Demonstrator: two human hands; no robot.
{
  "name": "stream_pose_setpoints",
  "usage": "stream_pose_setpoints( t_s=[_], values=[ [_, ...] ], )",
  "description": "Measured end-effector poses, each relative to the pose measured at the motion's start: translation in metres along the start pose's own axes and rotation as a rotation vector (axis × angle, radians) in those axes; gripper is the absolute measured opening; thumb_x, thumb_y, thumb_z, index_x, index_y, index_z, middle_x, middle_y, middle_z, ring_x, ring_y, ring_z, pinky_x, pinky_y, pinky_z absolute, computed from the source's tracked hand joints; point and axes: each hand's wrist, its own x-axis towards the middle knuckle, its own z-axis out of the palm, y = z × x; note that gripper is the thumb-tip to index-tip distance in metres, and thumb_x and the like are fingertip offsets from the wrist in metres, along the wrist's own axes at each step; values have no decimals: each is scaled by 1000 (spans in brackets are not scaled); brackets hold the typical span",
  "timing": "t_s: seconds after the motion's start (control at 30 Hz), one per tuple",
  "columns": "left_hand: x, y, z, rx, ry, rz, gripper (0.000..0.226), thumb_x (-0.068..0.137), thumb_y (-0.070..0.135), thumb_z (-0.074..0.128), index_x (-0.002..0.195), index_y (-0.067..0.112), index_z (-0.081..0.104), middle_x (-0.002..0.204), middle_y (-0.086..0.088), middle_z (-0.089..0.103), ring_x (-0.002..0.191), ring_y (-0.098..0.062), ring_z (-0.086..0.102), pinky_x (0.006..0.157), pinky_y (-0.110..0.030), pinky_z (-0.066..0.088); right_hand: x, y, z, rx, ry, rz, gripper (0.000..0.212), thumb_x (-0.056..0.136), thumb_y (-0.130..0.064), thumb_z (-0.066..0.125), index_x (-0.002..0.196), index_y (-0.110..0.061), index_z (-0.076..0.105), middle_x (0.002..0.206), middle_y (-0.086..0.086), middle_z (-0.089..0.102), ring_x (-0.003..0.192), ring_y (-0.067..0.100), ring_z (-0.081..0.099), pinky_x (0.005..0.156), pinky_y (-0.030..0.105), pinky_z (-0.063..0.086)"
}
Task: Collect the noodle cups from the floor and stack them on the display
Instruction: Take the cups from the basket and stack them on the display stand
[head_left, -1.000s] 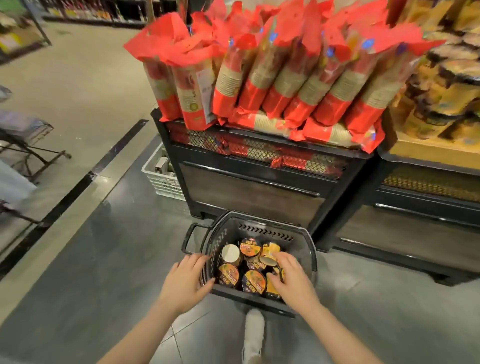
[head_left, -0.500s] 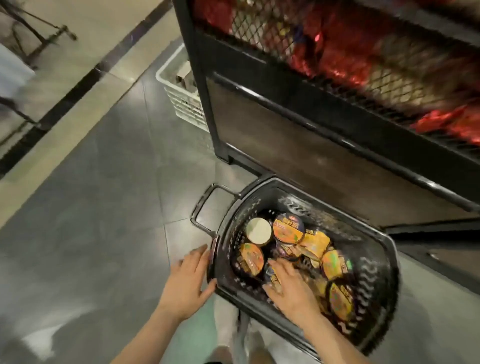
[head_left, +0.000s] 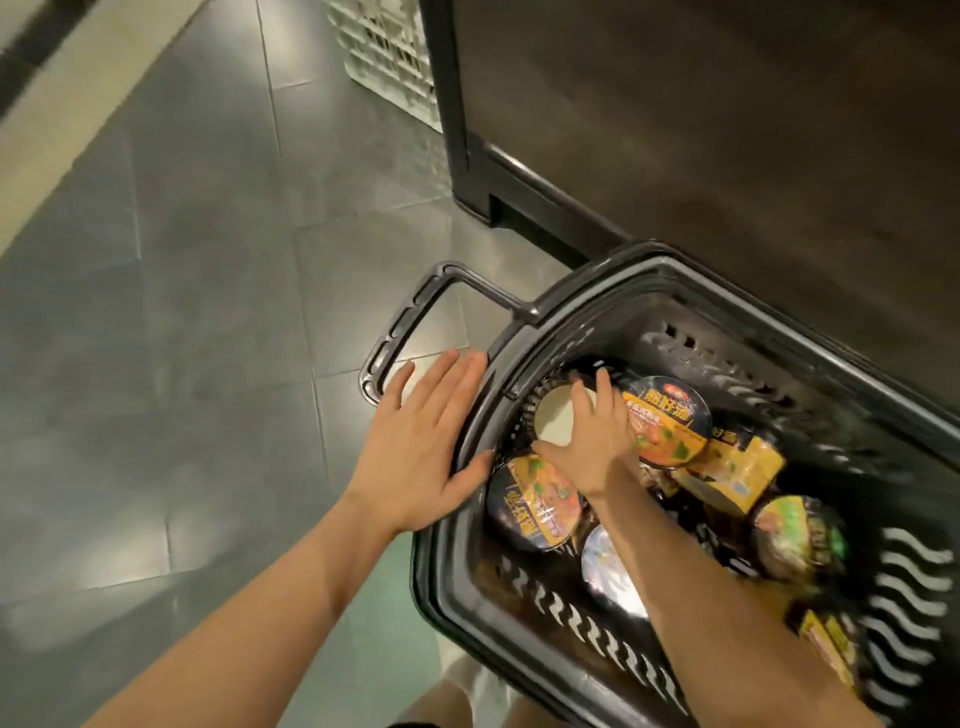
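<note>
Noodle cups (head_left: 666, 419) lie jumbled in the black basket (head_left: 597, 306) on the floor. Since a half-second ago the right hand (head_left: 597, 447) has shifted onto the white upturned cup (head_left: 555, 423), fingers closing round it; left hand (head_left: 421, 441) stays flat, open, on the rim. First pick looks imminent.

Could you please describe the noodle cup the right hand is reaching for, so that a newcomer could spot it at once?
Find the black basket on the grey floor before the dark display base. In its corner nearest the folded handle, under the right hand, lies the cup. It alone shows a plain cream-white round face; its neighbours show printed orange and yellow lids.
</note>
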Motion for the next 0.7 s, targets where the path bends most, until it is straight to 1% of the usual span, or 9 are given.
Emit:
stream_pose_setpoints(
  t_s=[0.1, 0.17, 0.23, 0.3, 0.4, 0.47, 0.57, 0.63, 0.7],
  values=[
    [1, -1, -1, -13, 6, 5, 80, 88, 49, 41, 153, 5, 25, 155, -8, 36, 145, -27, 29, 113, -51, 26, 12, -5, 0, -54, 1, 19, 92, 77, -62, 66, 147, -18, 24, 151, 10, 25, 132, 31, 36, 107, 38, 33],
    [1, -1, -2, -12, -6, 5, 80, 88, 49, 40, 152, 4, 25, 154, -9, 37, 143, -28, 31, 111, -50, 28, 10, -6, 2, -49, 26, 7, 89, 73, -58, 69, 142, -17, 32, 143, 9, 35, 125, 30, 41, 102, 37, 36],
    [-1, 0, -2, 1, -37, -5, 80, 90, 50, 37, 153, 5, 22, 154, -9, 37, 143, -29, 31, 111, -50, 28, 2, -3, 0, 49, 79, -10, 91, 66, -51, 75, 142, -17, 37, 140, 10, 40, 121, 33, 44, 99, 41, 38],
    [-1, 2, -4, 29, -68, -26, 80, 91, 52, 35, 154, 6, 18, 156, -11, 33, 145, -29, 28, 112, -50, 25, -12, 6, -9, 152, 84, -20, 95, 65, -47, 77, 145, -20, 34, 145, 7, 36, 127, 33, 40, 105, 41, 35],
    [-2, 14, -12, 52, -127, -41, 85, 90, 56, 39, 155, 6, 16, 160, -14, 22, 147, -30, 20, 115, -51, 17, -45, 21, -31, 274, 83, -6, 99, 68, -49, 79, 148, -24, 27, 148, -3, 27, 135, 23, 30, 105, 33, 33],
    [-6, 32, -20, 51, -164, 2, 92, 84, 60, 47, 154, 6, 20, 160, -15, 20, 148, -30, 19, 117, -51, 12, -71, 27, -50, 468, 184, -28, 98, 63, -45, 84, 145, -22, 35, 140, -7, 34, 129, 13, 33, 100, 26, 34],
    [-3, 68, -30, 16, -202, 105, 104, 73, 65, 56, 154, 7, 23, 161, -11, 18, 148, -27, 19, 118, -49, 9, -110, 35, -82, 728, 164, -38, 96, 57, -45, 79, 142, -23, 40, 133, -13, 39, 122, -3, 35, 100, 11, 30],
    [4, 90, -37, -19, -201, 174, 111, 66, 65, 64, 153, 9, 26, 160, -7, 21, 147, -25, 19, 118, -48, 11, -133, 39, -101, 772, 116, -69, 97, 54, -54, 71, 141, -27, 38, 136, -12, 40, 123, -2, 36, 97, 0, 23],
    [13, 109, -42, -34, -199, 256, 114, 63, 67, 66, 152, 8, 27, 158, -7, 28, 146, -24, 21, 117, -48, 14, -151, 44, -112, 802, 61, -66, 93, 60, -47, 76, 141, -33, 34, 139, -11, 39, 126, 0, 35, 96, -4, 19]
  ],
)
